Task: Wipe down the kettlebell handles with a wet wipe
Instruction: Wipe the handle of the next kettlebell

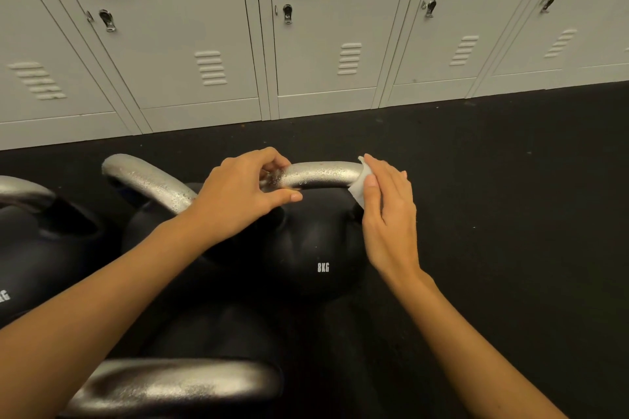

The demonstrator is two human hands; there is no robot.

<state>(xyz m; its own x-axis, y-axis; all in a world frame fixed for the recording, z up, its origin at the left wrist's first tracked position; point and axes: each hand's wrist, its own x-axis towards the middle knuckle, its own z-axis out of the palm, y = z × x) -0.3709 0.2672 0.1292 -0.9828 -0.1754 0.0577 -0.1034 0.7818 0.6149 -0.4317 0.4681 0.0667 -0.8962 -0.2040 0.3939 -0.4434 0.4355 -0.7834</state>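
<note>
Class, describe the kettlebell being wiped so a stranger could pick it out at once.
Start at the grey lockers, then drop to the black floor before them. Among the kettlebells there, it is the kettlebell marked 8KG, with the left hand holding its handle and the right hand pressing a wipe on it.

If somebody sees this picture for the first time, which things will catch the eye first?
First, the two hands at the centre: the left hand pinches the silver handle of the black 8KG kettlebell, while the right hand presses a white wipe against its right end. Behind, grey lockers line the dark floor.
</note>
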